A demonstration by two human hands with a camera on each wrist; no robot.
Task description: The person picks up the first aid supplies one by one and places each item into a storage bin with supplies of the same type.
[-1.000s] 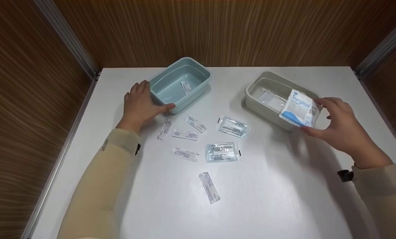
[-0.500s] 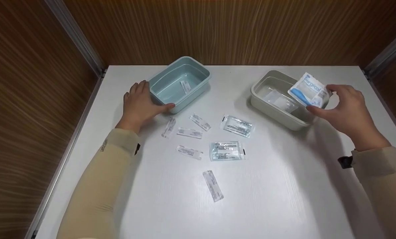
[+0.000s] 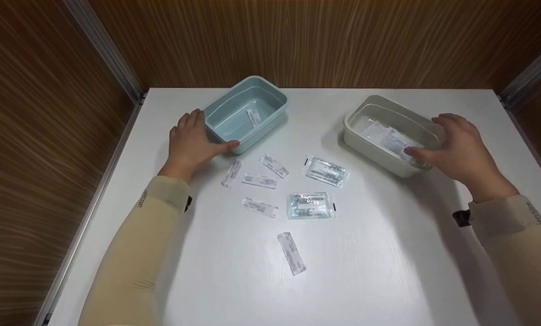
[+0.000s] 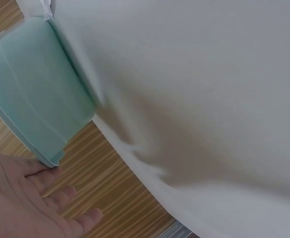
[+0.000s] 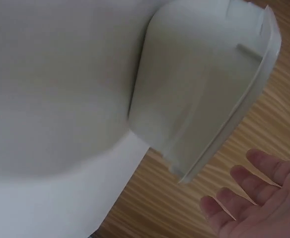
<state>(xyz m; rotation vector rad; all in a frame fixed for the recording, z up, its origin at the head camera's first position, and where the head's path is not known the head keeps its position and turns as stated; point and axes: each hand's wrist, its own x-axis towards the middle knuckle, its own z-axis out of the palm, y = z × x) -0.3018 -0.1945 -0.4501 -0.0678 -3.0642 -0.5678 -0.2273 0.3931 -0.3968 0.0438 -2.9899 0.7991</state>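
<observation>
My left hand rests against the near left end of a blue-green plastic bin, thumb at the front corner and fingers stretched along the rim. A small white paper-wrapped strip lies in that bin. Over the right end of a beige bin, my right hand has thumb and fingers spread with nothing between them. The white packet marked Surgical lies inside the beige bin, on top of another pale packet. In the right wrist view, the fingers are straight and apart from the bin wall.
Several white wrapped strips are scattered on the white table left of centre. Two clear bluish packets lie to their right. A wood-grain panel stands behind the table, with others at both sides.
My right hand raised the Surgical packet slightly, then let it drop into the beige bin and moved a little left. My left hand has stayed on the blue-green bin.
</observation>
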